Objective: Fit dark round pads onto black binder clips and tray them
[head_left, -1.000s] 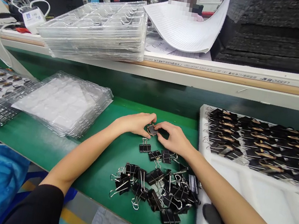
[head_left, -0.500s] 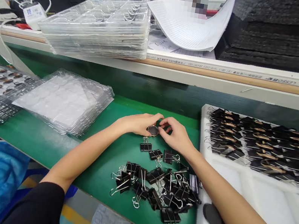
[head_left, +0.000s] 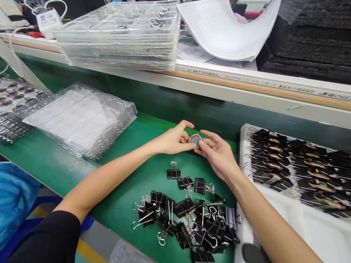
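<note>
A small round piece (head_left: 195,141), dark-faced with a gold-coloured rim, is held between both hands above the green table. My left hand (head_left: 176,139) grips its left side with thumb and fingers. On its right side, the fingertips of my right hand (head_left: 218,153) press on it. Below the hands, a few black binder clips (head_left: 174,173) lie apart on the table, and a larger heap of binder clips (head_left: 183,222) with silver handles lies nearer the front edge.
At the right, a white foam tray (head_left: 311,226) holds rows of clipped pieces (head_left: 319,173) and dark discs (head_left: 253,257). Stacked clear trays (head_left: 79,120) lie at the left. More clear trays (head_left: 120,37), papers (head_left: 229,30) and black foam (head_left: 339,40) stand on the shelf.
Both hands have moved slightly up and right with the round piece, which now shows its face more. The right fingers have closed onto it. The whole view has shifted slightly.
</note>
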`<state>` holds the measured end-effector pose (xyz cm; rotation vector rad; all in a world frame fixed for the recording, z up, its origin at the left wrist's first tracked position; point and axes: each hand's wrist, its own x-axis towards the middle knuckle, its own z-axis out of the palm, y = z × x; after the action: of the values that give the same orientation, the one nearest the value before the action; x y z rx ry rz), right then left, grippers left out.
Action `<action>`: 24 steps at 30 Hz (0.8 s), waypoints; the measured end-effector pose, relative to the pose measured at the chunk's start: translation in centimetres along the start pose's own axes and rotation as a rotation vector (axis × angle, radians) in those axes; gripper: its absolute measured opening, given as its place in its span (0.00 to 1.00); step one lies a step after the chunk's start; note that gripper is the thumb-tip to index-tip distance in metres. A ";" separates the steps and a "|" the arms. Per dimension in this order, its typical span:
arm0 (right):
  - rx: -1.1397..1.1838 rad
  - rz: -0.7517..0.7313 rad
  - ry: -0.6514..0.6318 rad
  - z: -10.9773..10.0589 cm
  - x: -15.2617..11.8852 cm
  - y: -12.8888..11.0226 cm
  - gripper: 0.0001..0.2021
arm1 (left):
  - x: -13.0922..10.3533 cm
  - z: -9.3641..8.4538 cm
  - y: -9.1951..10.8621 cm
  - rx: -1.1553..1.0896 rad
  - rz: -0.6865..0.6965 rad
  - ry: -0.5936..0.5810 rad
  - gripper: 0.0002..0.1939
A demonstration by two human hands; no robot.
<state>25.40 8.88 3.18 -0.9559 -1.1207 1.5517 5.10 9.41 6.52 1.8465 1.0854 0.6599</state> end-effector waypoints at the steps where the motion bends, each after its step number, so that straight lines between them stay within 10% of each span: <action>1: -0.005 0.009 -0.019 0.1 -0.1 -0.1 0.31 | 0.0 0.0 0.1 -0.004 0.004 0.023 0.32; 11: -0.232 0.074 -0.126 0.2 -0.5 -0.1 0.21 | -0.6 -2.8 1.2 0.251 -0.099 -0.216 0.23; 18: 0.100 0.174 -0.016 -0.1 -0.1 -0.7 0.20 | -1.5 -3.3 2.9 0.567 -0.125 -0.669 0.14; 24: 0.122 0.129 -0.062 -0.4 -0.3 -0.9 0.17 | -0.6 -3.3 1.7 0.373 -0.089 -0.082 0.13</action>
<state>26.05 8.73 3.96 -0.9180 -1.0108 1.7434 2.92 9.84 9.59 2.1029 1.2938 0.3413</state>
